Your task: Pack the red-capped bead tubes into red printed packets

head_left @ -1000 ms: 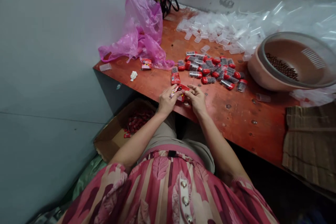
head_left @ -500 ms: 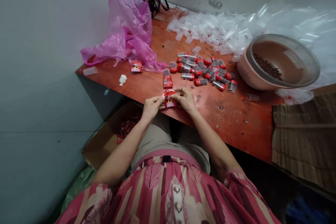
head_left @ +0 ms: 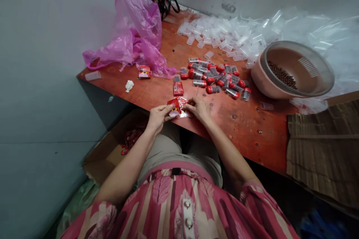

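Between the thumb and fingers of my left hand (head_left: pixel 158 117) is a small red printed packet (head_left: pixel 173 107), close above the table's front edge. My right hand (head_left: pixel 200 110) pinches a shiny red-and-silver packet (head_left: pixel 183 107) whose edge meets the first one; whether the two are joined I cannot tell. Just beyond them, a small clear tube of dark beads (head_left: pixel 177 78) lies against another red packet (head_left: pixel 178 88). Farther right lies a pile of red-capped clear tubes (head_left: pixel 213 75) with dark contents.
A pink plastic bag (head_left: pixel 137 18) and another red packet (head_left: pixel 144 71) are on the left. Many clear empty tubes (head_left: pixel 224 37) cover the back. At right stand a bowl of brown beads (head_left: pixel 259 73) and folded cardboard (head_left: pixel 322 149). Below the edge is an open carton (head_left: pixel 98 157).
The red packet in my left hand has moved left, and a shiny packet now shows beside it at my right fingers. My hands are slightly farther apart.
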A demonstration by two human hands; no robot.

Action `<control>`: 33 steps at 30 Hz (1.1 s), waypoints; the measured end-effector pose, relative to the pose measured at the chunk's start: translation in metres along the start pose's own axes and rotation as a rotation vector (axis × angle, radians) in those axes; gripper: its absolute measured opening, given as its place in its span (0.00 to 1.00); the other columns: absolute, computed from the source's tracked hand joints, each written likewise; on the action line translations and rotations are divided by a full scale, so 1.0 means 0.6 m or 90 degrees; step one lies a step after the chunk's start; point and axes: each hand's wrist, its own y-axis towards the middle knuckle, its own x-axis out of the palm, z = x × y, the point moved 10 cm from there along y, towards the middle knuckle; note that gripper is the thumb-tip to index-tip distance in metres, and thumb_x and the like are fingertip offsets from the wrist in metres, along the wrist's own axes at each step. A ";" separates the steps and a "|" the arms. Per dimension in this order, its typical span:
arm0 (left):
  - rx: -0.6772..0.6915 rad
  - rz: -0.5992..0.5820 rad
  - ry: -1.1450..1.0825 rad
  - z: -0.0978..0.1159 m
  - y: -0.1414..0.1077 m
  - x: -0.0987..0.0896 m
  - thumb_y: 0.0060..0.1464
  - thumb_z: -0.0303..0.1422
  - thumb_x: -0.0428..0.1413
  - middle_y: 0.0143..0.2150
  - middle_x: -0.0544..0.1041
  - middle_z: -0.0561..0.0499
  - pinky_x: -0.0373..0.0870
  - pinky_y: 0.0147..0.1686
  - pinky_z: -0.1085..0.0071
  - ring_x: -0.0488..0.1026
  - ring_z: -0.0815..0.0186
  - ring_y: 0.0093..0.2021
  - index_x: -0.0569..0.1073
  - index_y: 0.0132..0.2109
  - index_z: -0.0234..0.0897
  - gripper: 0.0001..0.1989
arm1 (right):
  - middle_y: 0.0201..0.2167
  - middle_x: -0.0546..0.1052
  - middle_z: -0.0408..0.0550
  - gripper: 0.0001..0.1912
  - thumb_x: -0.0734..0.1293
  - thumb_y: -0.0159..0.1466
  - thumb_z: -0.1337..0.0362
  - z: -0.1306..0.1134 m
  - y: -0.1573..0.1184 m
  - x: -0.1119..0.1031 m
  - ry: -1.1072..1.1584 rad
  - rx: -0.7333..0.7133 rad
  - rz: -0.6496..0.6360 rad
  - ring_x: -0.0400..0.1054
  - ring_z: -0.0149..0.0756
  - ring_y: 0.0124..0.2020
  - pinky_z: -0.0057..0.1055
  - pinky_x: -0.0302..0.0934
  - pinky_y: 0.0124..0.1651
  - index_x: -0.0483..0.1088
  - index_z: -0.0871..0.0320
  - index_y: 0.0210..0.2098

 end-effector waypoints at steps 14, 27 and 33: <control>-0.109 0.032 -0.157 -0.028 -0.027 0.028 0.36 0.31 0.67 0.23 0.75 0.49 0.70 0.22 0.77 0.71 0.72 0.21 0.75 0.26 0.28 0.11 | 0.36 0.75 0.57 0.08 0.60 0.60 0.70 0.072 0.071 -0.149 -0.259 -0.117 0.076 0.63 0.44 0.45 0.40 0.52 0.49 0.71 0.61 0.36; -0.105 0.083 -0.315 -0.053 -0.031 0.048 0.45 0.29 0.62 0.23 0.74 0.50 0.71 0.28 0.74 0.71 0.72 0.23 0.71 0.26 0.30 0.08 | 0.23 0.74 0.41 0.16 0.60 0.62 0.52 -0.027 -0.206 0.000 0.394 0.095 -0.028 0.70 0.29 0.20 0.27 0.68 0.24 0.65 0.57 0.41; -0.113 0.040 -0.377 -0.057 -0.046 0.080 0.46 0.26 0.61 0.27 0.76 0.49 0.71 0.31 0.74 0.73 0.71 0.26 0.72 0.30 0.29 0.05 | 0.26 0.74 0.42 0.16 0.60 0.63 0.52 -0.019 -0.209 0.009 0.393 0.104 0.052 0.69 0.27 0.20 0.26 0.68 0.23 0.65 0.58 0.42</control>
